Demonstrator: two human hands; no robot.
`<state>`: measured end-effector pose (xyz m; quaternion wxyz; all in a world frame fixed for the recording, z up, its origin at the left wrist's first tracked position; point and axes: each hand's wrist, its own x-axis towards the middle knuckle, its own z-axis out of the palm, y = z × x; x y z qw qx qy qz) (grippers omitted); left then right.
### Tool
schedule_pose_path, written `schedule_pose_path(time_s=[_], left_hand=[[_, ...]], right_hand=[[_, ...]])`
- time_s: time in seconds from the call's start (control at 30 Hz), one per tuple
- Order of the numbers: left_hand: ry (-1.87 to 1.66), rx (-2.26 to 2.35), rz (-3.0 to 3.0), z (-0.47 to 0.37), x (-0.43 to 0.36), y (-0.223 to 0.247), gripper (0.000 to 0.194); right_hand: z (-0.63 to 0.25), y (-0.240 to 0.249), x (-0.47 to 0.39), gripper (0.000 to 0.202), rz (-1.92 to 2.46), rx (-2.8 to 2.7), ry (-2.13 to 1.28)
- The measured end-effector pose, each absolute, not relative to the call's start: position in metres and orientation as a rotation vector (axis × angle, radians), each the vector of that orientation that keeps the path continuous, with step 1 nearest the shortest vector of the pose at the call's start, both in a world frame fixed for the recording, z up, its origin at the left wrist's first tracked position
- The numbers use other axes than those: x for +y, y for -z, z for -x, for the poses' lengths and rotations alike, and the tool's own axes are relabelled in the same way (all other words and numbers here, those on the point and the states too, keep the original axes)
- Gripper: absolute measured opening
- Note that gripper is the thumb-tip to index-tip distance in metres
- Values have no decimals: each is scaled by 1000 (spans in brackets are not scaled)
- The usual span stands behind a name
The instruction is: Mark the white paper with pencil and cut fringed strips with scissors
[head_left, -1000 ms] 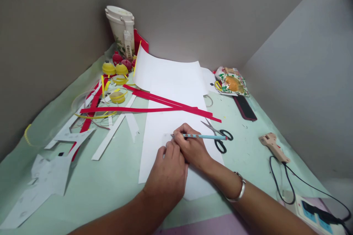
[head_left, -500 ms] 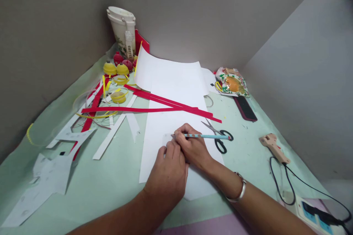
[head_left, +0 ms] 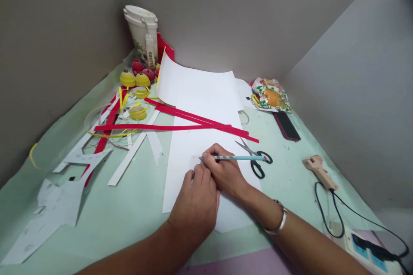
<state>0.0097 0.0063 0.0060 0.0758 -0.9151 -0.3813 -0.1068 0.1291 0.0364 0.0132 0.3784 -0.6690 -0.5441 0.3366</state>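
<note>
Between the fingers of my right hand (head_left: 224, 171) is a light blue pencil (head_left: 240, 157), its tip against the white paper (head_left: 180, 150) and its other end pointing right. My left hand (head_left: 196, 200) lies closed beside it, fingers bent and pressed on the paper, touching my right hand; anything under its fingers is hidden. Faint grey marks show near the pencil tip. Black-handled scissors (head_left: 257, 159) lie just right of my right hand, partly behind the pencil. Long red strips (head_left: 200, 120) cross the paper above both hands.
Cut white paper (head_left: 61, 202), white strips and yellow pieces (head_left: 137, 112) lie at the left. A cream bucket-shaped container (head_left: 142, 30) stands at the back left. Toward the right are a packet (head_left: 273, 98), a phone (head_left: 287, 126), a glue gun (head_left: 321, 172) and a power strip (head_left: 364, 251).
The pencil's far end has shifted slightly left and up, with its tip near the same spot. The whole view has moved very slightly. Both hands keep nearly the same pose.
</note>
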Motion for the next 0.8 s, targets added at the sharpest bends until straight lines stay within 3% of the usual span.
schedule_pose_path(time_s=[0.8], left_hand=[[294, -1140, 2743, -10, 6, -5, 37]], right_hand=[[-130, -15, 35, 13, 1715, -1381, -853]])
